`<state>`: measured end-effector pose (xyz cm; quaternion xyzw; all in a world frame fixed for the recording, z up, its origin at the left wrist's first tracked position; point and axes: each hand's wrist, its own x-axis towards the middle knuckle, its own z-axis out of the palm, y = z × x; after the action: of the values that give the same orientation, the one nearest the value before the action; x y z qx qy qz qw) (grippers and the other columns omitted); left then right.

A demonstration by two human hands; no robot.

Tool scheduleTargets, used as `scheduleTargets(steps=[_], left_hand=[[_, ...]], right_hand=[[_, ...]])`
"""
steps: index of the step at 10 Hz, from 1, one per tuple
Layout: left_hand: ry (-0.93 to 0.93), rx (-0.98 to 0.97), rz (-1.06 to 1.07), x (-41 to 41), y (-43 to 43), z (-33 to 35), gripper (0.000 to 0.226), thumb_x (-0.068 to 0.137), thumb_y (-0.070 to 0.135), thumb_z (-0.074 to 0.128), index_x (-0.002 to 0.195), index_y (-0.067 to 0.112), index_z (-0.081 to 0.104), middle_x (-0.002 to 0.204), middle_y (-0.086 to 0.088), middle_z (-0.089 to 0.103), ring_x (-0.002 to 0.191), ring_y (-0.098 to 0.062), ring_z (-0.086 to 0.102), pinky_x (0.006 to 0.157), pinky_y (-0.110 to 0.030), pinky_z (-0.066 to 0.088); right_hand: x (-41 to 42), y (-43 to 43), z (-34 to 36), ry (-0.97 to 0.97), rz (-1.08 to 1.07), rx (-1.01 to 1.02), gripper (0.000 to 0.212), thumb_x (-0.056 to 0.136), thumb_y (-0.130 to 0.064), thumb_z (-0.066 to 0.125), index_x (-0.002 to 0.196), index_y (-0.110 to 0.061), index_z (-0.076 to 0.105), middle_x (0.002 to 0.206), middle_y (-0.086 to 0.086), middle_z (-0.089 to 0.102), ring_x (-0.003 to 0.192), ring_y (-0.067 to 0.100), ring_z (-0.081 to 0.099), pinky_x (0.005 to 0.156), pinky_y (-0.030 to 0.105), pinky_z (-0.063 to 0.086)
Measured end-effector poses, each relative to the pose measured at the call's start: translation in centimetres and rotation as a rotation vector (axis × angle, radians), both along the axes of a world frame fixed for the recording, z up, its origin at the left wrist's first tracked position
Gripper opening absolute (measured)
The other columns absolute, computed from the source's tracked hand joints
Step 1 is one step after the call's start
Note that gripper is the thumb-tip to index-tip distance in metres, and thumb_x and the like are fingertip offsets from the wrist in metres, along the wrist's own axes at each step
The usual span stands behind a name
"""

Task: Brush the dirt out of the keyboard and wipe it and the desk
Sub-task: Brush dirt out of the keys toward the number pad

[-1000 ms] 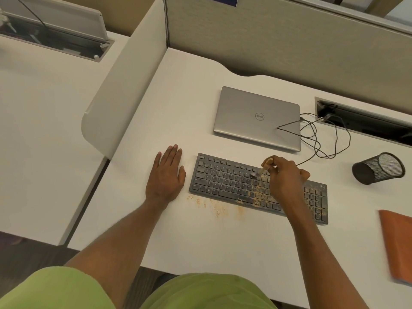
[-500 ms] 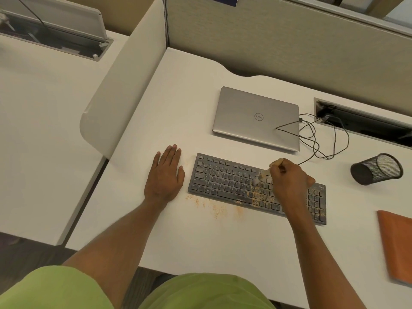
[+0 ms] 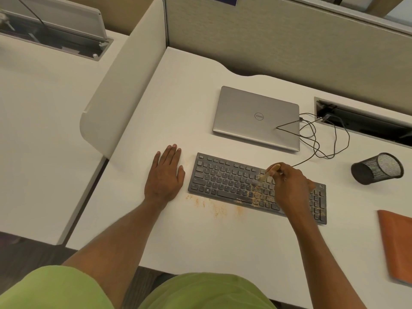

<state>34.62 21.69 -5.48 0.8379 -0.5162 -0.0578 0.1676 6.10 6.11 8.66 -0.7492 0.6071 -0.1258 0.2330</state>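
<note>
Head view: white desk filling mid-frame. Dark keyboard centre-right, its right portion partly hidden by right hand. Closed silver laptop above it. Orange cloth cut off at right edge. Left hand flat on desk, fingers spread, holding nothing, just left of keyboard. Right fingers pinched round small brush, blurred, bristles on keys. Orange-brown dirt scattered below keyboard's front edge.

Bare desk lies open left of and behind the keyboard, while the laptop, tangled cable and tipped mesh cup crowd its far right.
</note>
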Motion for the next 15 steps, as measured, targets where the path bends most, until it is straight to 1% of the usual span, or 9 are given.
scheduleTargets(steps=[1, 2, 3, 4, 6, 8, 10, 12, 15], left_hand=[[0.001, -0.003, 0.0, 0.0, 0.0, 0.0, 0.063, 0.106, 0.035, 0.031, 0.165, 0.012, 0.03, 0.172, -0.005, 0.027, 0.16, -0.016, 0.018, 0.132, -0.042, 0.011], [0.003, -0.003, 0.0, 0.0, 0.0, 0.0, 0.063, 0.105, 0.035, 0.032, 0.164, 0.012, 0.03, 0.172, -0.005, 0.027, 0.16, -0.016, 0.019, 0.132, -0.043, 0.012], [0.002, -0.004, -0.002, -0.1, 0.0, 0.1, 0.063, 0.105, 0.035, 0.032, 0.164, 0.012, 0.031, 0.171, -0.005, 0.028, 0.16, -0.016, 0.02, 0.132, -0.043, 0.013], [-0.003, -0.001, 0.0, 0.0, 0.0, 0.0, 0.063, 0.105, 0.035, 0.032, 0.164, 0.013, 0.03, 0.172, -0.005, 0.028, 0.16, -0.016, 0.02, 0.132, -0.043, 0.012], [0.008, -0.005, -0.003, -0.1, 0.1, 0.0, 0.063, 0.105, 0.035, 0.031, 0.164, 0.013, 0.03, 0.172, -0.005, 0.028, 0.16, -0.016, 0.019, 0.132, -0.044, 0.013], [0.009, -0.005, 0.001, 0.0, 0.1, 0.0, 0.063, 0.105, 0.035, 0.032, 0.165, 0.013, 0.03, 0.172, -0.005, 0.027, 0.16, -0.016, 0.019, 0.132, -0.043, 0.012], [0.009, 0.0, -0.001, 0.0, 0.0, 0.0, 0.064, 0.106, 0.036, 0.031, 0.165, 0.013, 0.029, 0.172, -0.004, 0.026, 0.161, -0.016, 0.018, 0.132, -0.043, 0.012], [0.001, -0.003, -0.003, 0.0, 0.1, -0.1, 0.063, 0.106, 0.036, 0.03, 0.165, 0.013, 0.029, 0.172, -0.005, 0.027, 0.161, -0.016, 0.018, 0.132, -0.043, 0.012], [-0.001, -0.011, -0.004, 0.0, 0.0, 0.0, 0.063, 0.105, 0.035, 0.031, 0.164, 0.011, 0.032, 0.171, -0.005, 0.029, 0.16, -0.016, 0.019, 0.132, -0.045, 0.015]], right_hand=[[0.5, 0.4, 0.2, -0.133, -0.016, -0.07, 0.018, 0.102, -0.023, 0.059, 0.094, -0.036, 0.069, 0.083, -0.027, 0.059, 0.088, 0.009, 0.058, 0.099, 0.053, 0.039], [1.0, 0.9, 0.0, -0.134, 0.0, -0.092, 0.015, 0.103, -0.029, 0.059, 0.104, -0.032, 0.074, 0.083, -0.022, 0.06, 0.091, 0.009, 0.056, 0.091, 0.039, 0.026], [0.8, 1.4, -0.4, -0.074, 0.025, -0.062, 0.019, 0.103, -0.024, 0.058, 0.094, -0.037, 0.069, 0.077, -0.026, 0.055, 0.091, 0.012, 0.055, 0.087, 0.038, 0.022], [0.6, 1.3, -0.7, -0.04, -0.009, -0.023, 0.029, 0.103, -0.018, 0.057, 0.08, -0.035, 0.06, 0.077, -0.025, 0.057, 0.088, 0.015, 0.06, 0.092, 0.043, 0.03], [0.7, 1.5, -0.6, -0.149, -0.039, -0.056, 0.019, 0.103, -0.025, 0.057, 0.094, -0.04, 0.063, 0.086, -0.021, 0.061, 0.096, 0.017, 0.062, 0.099, 0.053, 0.037], [0.4, 2.6, -0.6, -0.018, -0.03, -0.068, 0.027, 0.1, -0.021, 0.055, 0.077, -0.031, 0.065, 0.069, -0.015, 0.062, 0.08, 0.012, 0.06, 0.079, 0.032, 0.014], [1.0, 2.8, -0.7, -0.132, -0.07, -0.1, 0.019, 0.102, -0.031, 0.056, 0.089, -0.033, 0.07, 0.074, -0.017, 0.061, 0.082, 0.011, 0.058, 0.089, 0.036, 0.023], [1.3, 3.3, -1.0, -0.096, -0.06, -0.066, 0.025, 0.099, -0.027, 0.057, 0.078, -0.029, 0.068, 0.07, -0.013, 0.066, 0.076, 0.007, 0.062, 0.085, 0.029, 0.017], [1.3, 3.4, -0.7, -0.092, -0.065, -0.133, 0.026, 0.102, -0.025, 0.056, 0.08, -0.031, 0.067, 0.07, -0.014, 0.063, 0.074, 0.0, 0.055, 0.085, 0.032, 0.019]])
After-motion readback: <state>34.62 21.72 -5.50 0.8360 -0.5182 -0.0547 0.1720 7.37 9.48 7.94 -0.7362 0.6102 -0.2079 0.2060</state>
